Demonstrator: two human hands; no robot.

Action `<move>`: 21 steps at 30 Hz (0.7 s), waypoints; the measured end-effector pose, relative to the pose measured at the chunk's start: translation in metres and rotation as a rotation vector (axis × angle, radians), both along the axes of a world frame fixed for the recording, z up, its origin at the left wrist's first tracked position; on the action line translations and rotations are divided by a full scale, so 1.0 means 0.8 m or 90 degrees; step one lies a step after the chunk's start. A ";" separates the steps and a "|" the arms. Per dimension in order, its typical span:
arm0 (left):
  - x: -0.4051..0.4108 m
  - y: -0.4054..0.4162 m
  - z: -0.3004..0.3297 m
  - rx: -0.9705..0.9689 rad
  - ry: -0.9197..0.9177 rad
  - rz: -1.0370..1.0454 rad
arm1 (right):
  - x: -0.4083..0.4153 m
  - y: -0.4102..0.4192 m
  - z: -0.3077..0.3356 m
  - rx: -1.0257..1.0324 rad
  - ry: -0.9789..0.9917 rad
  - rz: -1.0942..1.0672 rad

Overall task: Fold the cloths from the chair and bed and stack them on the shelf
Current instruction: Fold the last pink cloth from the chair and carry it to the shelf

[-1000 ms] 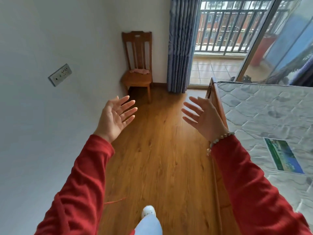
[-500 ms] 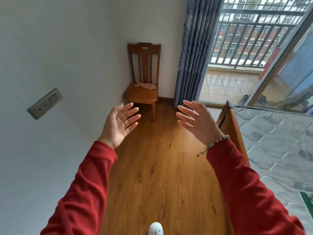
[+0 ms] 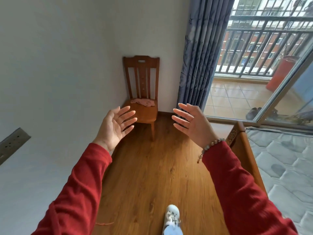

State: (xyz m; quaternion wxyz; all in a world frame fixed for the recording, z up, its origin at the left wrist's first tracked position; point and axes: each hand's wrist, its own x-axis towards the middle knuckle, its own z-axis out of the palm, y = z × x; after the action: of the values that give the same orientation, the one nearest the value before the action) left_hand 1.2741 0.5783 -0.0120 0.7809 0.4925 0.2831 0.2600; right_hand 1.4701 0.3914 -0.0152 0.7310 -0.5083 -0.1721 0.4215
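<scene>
A crumpled pink cloth [image 3: 142,102] is seen lying on the seat of a wooden chair [image 3: 141,77], toward the back of the seat, just below the slatted backrest; its folds and exact shape cannot be made out. The chair is set in the corner against the white wall, with a blue-grey curtain [image 3: 199,53] hung to its right. Both hands are held up in front of the chair, apart from it and from each other, with nothing held: the left hand [image 3: 115,127] is spread wide, palm turned inward, and the right hand [image 3: 192,123] is likewise spread with straight fingers, a beaded bracelet [image 3: 211,145] worn at its wrist. Part of the chair's seat is hidden behind the left fingers. Right of the chair, the bed [image 3: 281,168] is cut off by the frame edge, only its wooden end board and a strip of quilted mattress being shown.
</scene>
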 end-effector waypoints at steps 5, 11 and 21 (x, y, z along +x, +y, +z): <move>0.112 0.064 0.012 -0.005 0.001 0.013 | 0.114 0.071 0.007 -0.004 0.009 0.007; 0.201 0.128 0.005 -0.025 0.009 0.038 | 0.212 0.151 0.001 -0.015 0.036 0.022; 0.321 0.268 -0.018 -0.044 0.007 0.066 | 0.332 0.298 -0.024 -0.043 0.061 0.035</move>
State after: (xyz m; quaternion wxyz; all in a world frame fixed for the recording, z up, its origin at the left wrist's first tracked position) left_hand 1.5308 0.7925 -0.0265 0.7813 0.4512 0.3216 0.2873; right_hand 1.7359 0.6300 -0.0342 0.7091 -0.5069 -0.1363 0.4707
